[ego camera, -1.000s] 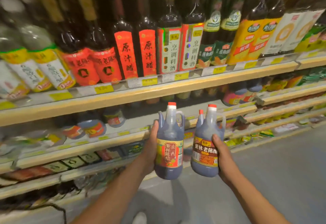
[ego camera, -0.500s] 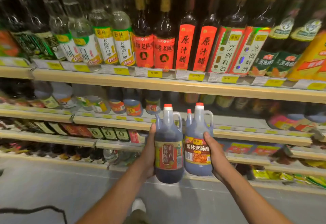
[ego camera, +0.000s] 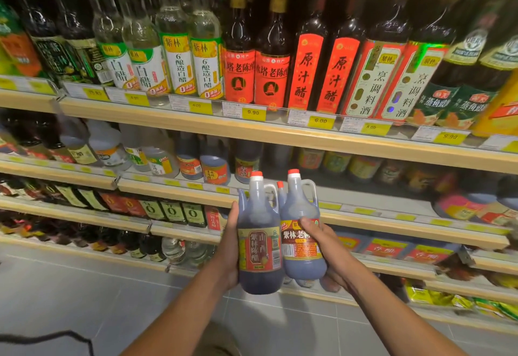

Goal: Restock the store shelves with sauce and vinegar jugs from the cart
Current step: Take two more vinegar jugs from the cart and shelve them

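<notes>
Vinegar jugs (ego camera: 259, 254), two, upright, touching: one in curled left hand (ego camera: 228, 252), one in curled right hand (ego camera: 328, 246).

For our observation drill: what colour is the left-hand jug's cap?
Orange-red cap on the left-hand jug; head view shows it best.

The person's arms show bare along all their visible length: the left forearm (ego camera: 179, 308) and the right forearm (ego camera: 392, 308), both slender, each ending in a bare hand, the left hand (ego camera: 229, 249) and the right hand (ego camera: 328, 246). Between them, at the near edge, sits a blurred pale shape (ego camera: 221, 340), possibly a shoe or trouser leg.
</notes>
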Tool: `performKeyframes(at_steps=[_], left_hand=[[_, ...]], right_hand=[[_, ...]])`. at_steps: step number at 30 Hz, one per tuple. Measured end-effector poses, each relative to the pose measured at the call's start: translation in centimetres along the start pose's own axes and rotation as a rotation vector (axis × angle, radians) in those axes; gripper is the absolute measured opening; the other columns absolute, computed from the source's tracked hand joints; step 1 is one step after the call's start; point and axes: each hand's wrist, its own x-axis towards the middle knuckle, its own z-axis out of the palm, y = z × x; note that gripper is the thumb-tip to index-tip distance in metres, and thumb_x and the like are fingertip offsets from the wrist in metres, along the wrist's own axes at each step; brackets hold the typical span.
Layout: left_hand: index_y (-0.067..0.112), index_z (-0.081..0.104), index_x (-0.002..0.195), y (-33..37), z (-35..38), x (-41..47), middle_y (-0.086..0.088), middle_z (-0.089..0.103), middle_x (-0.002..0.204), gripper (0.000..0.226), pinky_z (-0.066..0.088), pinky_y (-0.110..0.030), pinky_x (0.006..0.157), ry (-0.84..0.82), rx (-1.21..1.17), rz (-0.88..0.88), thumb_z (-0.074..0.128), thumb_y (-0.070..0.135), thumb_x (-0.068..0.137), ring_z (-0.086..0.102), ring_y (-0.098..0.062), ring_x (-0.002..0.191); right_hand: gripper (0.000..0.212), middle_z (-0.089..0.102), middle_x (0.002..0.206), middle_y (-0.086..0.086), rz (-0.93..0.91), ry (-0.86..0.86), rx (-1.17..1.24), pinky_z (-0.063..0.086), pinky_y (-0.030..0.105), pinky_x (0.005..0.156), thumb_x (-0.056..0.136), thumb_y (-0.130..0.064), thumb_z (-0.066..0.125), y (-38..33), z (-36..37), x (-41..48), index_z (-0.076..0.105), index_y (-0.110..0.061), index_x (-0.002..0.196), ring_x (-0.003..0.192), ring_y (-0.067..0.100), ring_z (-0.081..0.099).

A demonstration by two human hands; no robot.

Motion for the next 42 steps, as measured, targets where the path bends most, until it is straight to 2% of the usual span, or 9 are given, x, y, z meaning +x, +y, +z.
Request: performKeyframes(at_steps=[6, 13, 16, 20, 23, 29, 34, 38, 42], left_hand=[[0.027, 0.066, 0.132, 0.2, -0.3, 1.2, -0.016, 0.065, 0.135, 0.081, 0.056, -0.046, 0.093, -0.002, -0.024, 0.026, 0.045, 0.087, 0.082, 0.063, -0.034, 0.124], [0.013, 0.07, 0.124, 0.9, -2.0, 2.0, -0.024, 0.07, 0.113, 0.088, 0.057, -0.051, 0.09, 0.03, -0.043, 0.061, 0.046, 0.086, 0.082, 0.071, -0.035, 0.096], [0.013, 0.073, 0.12, 1.1, -3.0, 2.3, -0.022, 0.071, 0.108, 0.084, 0.059, -0.046, 0.085, 0.054, -0.045, 0.077, 0.046, 0.084, 0.084, 0.072, -0.033, 0.092], [0.013, 0.067, 0.129, 1.5, -4.1, 2.5, -0.023, 0.069, 0.112, 0.088, 0.047, -0.056, 0.103, 0.114, -0.038, 0.082, 0.047, 0.085, 0.083, 0.067, -0.036, 0.101], [0.013, 0.067, 0.13, 1.9, -4.7, 2.5, -0.021, 0.068, 0.111, 0.088, 0.048, -0.053, 0.102, 0.111, -0.039, 0.088, 0.048, 0.084, 0.082, 0.067, -0.034, 0.098], [0.012, 0.064, 0.134, 2.6, -6.7, 2.8, -0.024, 0.065, 0.117, 0.092, 0.04, -0.059, 0.11, 0.128, -0.05, 0.087, 0.051, 0.086, 0.08, 0.062, -0.038, 0.106], [0.009, 0.059, 0.137, 2.7, -8.9, 3.1, -0.032, 0.058, 0.132, 0.099, 0.035, -0.066, 0.113, 0.141, -0.047, 0.078, 0.053, 0.087, 0.078, 0.057, -0.045, 0.116], [0.009, 0.06, 0.137, 2.7, -9.7, 3.2, -0.028, 0.065, 0.124, 0.095, 0.048, -0.056, 0.103, 0.209, -0.045, 0.072, 0.05, 0.085, 0.08, 0.065, -0.042, 0.108], [0.007, 0.06, 0.136, 3.2, -9.8, 3.1, -0.027, 0.067, 0.122, 0.094, 0.053, -0.051, 0.095, 0.229, -0.06, 0.056, 0.048, 0.083, 0.082, 0.068, -0.04, 0.102]], right_hand=[[0.066, 0.075, 0.107, 0.02, -0.052, 0.023, -0.016, 0.059, 0.04, 0.077, 0.064, -0.051, 0.087, -0.5, -0.4, 1.7, 0.07, -0.01, 0.112, 0.096, 0.036, 0.074], [0.057, 0.074, 0.107, 0.022, -0.127, -0.003, -0.086, 0.059, 0.042, 0.077, 0.062, -0.051, 0.09, -2.3, -1.5, 5.4, 0.074, -0.017, 0.104, 0.092, 0.036, 0.074], [0.065, 0.075, 0.106, 0.02, -0.156, 0.036, -0.13, 0.059, 0.039, 0.075, 0.057, -0.054, 0.091, -3.7, -1.7, 7.6, 0.073, -0.016, 0.106, 0.091, 0.034, 0.075], [0.079, 0.077, 0.106, 0.013, -0.227, 0.089, -0.192, 0.059, 0.039, 0.08, 0.051, -0.06, 0.092, -6.1, -1.5, 10.5, 0.072, -0.014, 0.113, 0.096, 0.03, 0.075], [0.083, 0.078, 0.098, 0.01, -0.235, 0.144, -0.262, 0.058, 0.034, 0.076, 0.046, -0.064, 0.091, -7.7, -1.0, 12.5, 0.075, -0.008, 0.105, 0.091, 0.025, 0.076], [0.074, 0.079, 0.089, -0.006, -0.219, 0.297, -0.318, 0.052, 0.014, 0.055, 0.048, -0.058, 0.091, -8.6, -0.4, 16.2, 0.072, -0.015, 0.105, 0.076, 0.006, 0.075], [0.095, 0.073, 0.111, -0.004, -0.123, 0.288, -0.422, 0.05, 0.027, 0.082, 0.042, -0.068, 0.089, -7.7, -0.9, 18.2, 0.069, -0.018, 0.121, 0.096, 0.01, 0.067], [0.101, 0.055, 0.11, -0.005, -0.016, 0.272, -0.568, 0.042, 0.029, 0.081, 0.055, -0.068, 0.085, -6.9, -1.1, 18.9, 0.061, -0.003, 0.128, 0.08, 0.007, 0.054], [0.093, 0.057, 0.1, -0.002, 0.001, 0.275, -0.666, 0.043, 0.028, 0.074, 0.06, -0.063, 0.085, -6.3, -1.1, 19.5, 0.062, 0.001, 0.123, 0.077, 0.001, 0.051]])
